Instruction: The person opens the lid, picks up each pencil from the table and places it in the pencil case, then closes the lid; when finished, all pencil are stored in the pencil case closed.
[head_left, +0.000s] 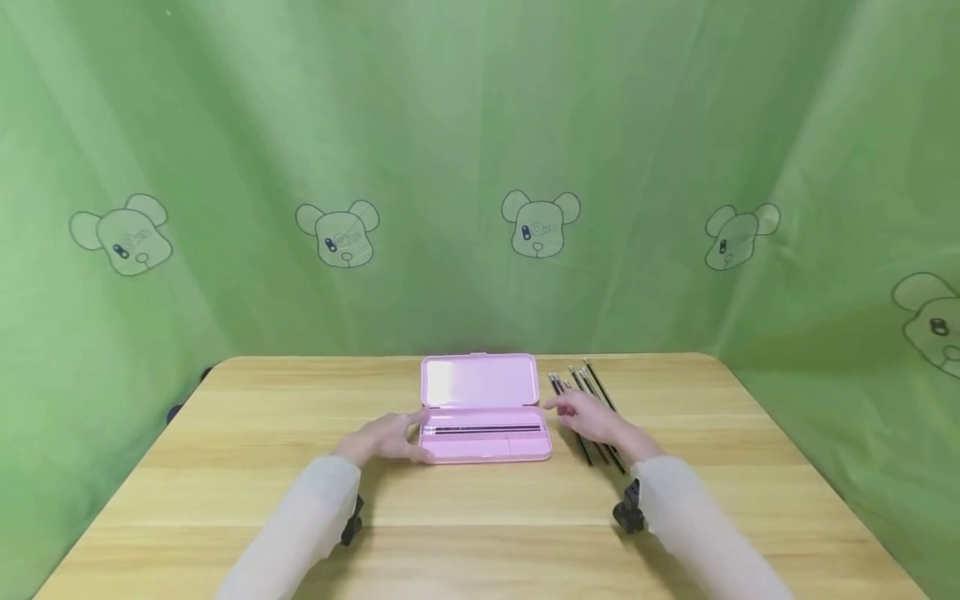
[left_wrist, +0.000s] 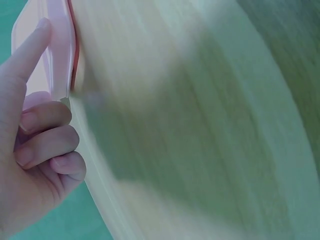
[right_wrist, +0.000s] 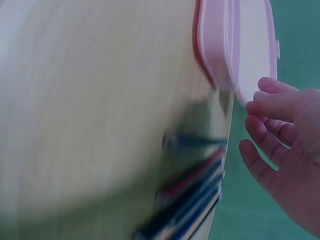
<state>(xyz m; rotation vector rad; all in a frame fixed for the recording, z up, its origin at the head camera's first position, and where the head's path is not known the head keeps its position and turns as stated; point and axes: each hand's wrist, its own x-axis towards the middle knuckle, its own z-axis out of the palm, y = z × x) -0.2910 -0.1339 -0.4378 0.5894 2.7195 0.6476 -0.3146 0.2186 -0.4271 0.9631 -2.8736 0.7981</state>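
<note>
A pink pencil case (head_left: pixel 491 447) lies on the table with its lid (head_left: pixel 480 381) raised toward the back. Inside, dark pencils (head_left: pixel 483 430) with pale ends lie lengthwise in the rear compartment. My left hand (head_left: pixel 386 435) holds the case's left end, thumb at the front corner and fingers farther back; the left wrist view shows several fingers curled. Just right of the case, my right hand (head_left: pixel 588 417) hovers with loosely bent fingers and nothing visible between them. Below and around it lie several loose pencils (head_left: pixel 602 385), partly hidden by that hand.
The wooden table (head_left: pixel 480 533) ends at a back edge close behind the case and pencils. A green curtain (head_left: pixel 450 275) with bear-head drawings hangs behind and on both sides. A dark object (head_left: pixel 174 412) shows beyond the table's left edge.
</note>
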